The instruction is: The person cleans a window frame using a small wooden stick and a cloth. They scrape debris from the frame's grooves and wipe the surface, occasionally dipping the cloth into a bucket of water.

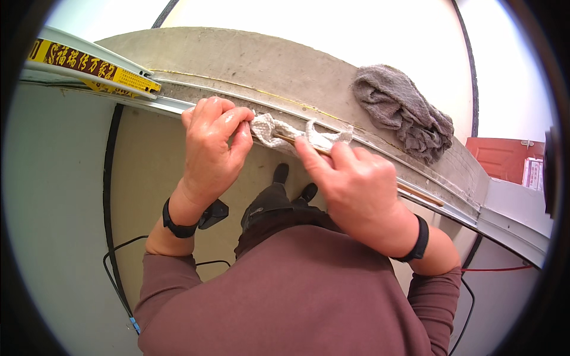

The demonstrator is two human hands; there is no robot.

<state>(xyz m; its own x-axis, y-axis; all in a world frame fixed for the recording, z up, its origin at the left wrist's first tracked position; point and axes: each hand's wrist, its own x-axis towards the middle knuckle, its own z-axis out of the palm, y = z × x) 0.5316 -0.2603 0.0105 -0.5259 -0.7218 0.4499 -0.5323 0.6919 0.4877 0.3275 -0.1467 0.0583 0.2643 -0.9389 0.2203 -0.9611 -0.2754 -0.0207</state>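
My left hand [218, 133] pinches one end of a crumpled white cloth [267, 127] between thumb and fingertips; the skin looks wet. A thin wooden stick [421, 194], perhaps a chopstick, runs through my right hand [352, 178], which is shut around it. The stick's tip presses on the cloth, and my palm hides its middle. Beneath the cloth lies the white metal track [392, 155] of a sliding window, with the cloth stretched along it between my hands. Grime shows in and beside the track.
A crumpled grey towel [403, 111] rests on the concrete sill [267, 53] at the right. White frame sections with a yellow printed strip [84, 64] stand at the left. Black cables [113, 271] hang near my sides. A reddish panelled surface [503, 155] is at far right.
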